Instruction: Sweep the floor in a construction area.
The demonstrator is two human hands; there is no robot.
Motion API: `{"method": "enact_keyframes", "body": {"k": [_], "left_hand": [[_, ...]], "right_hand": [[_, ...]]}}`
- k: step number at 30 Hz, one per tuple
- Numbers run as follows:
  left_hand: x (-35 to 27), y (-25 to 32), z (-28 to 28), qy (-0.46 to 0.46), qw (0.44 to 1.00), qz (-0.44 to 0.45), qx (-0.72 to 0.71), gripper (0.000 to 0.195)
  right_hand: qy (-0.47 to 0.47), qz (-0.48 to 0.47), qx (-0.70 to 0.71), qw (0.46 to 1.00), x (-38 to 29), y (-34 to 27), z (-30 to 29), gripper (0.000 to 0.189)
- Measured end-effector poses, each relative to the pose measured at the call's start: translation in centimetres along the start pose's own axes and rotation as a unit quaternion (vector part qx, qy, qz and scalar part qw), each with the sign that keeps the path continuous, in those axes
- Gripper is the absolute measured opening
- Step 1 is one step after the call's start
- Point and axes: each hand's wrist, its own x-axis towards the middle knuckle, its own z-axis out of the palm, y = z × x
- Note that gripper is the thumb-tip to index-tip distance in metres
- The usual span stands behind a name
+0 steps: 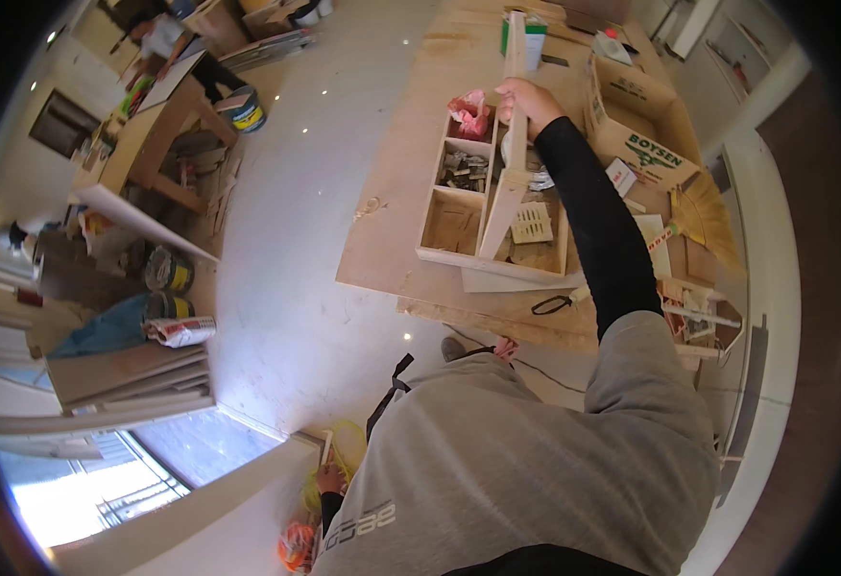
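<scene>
My right hand [528, 104] is closed around the top bar of a wooden tote handle [516, 144]. The handle rises from an open wooden toolbox [492, 261] divided into compartments. A crumpled pink plastic bag [469, 114] fills one small compartment, with small metal hardware [464, 171] in the one beside it. A cream slotted plastic piece [532, 222] lies in the larger section, partly hidden by the handle. Low at the left, my left hand [330, 479] is beside a yellow coiled item [348, 443] near a ledge; its grip is unclear.
The toolbox rests on a plywood-topped table [384, 237]. A cardboard box [640, 126], a soft broom [705, 216] and a green-and-white can [533, 43] are also there. Across the floor, a person [165, 47] leans over another workbench [140, 137]; a paint bucket [246, 111] stands close by.
</scene>
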Motion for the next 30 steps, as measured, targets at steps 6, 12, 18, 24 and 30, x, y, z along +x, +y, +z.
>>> {"method": "enact_keyframes", "body": {"k": [6,12,18,24,30], "left_hand": [[4.3,12.8,1.7,-0.08,0.992,0.065,0.077,0.016],[14.1,11.7,2.4,-0.154,0.923,0.202,0.29,0.025],[21.0,11.7,1.9,-0.254,0.856,0.28,0.353,0.029],[25.1,15.2,4.0,-0.402,0.832,0.132,0.358,0.033],[7.3,31.6,19.5,-0.483,0.633,0.311,0.519,0.032]], "right_hand": [[-0.048,0.008,-0.07,0.996,2.6,2.4,-4.2,0.034],[0.12,-0.113,-0.085,0.983,-6.1,2.0,-0.8,0.035],[0.131,-0.17,-0.195,0.957,-23.0,12.9,-3.5,0.028],[0.253,0.034,-0.514,0.819,-39.8,28.5,-11.1,0.024],[0.233,0.412,-0.597,0.648,-55.3,42.4,-23.3,0.029]]}}
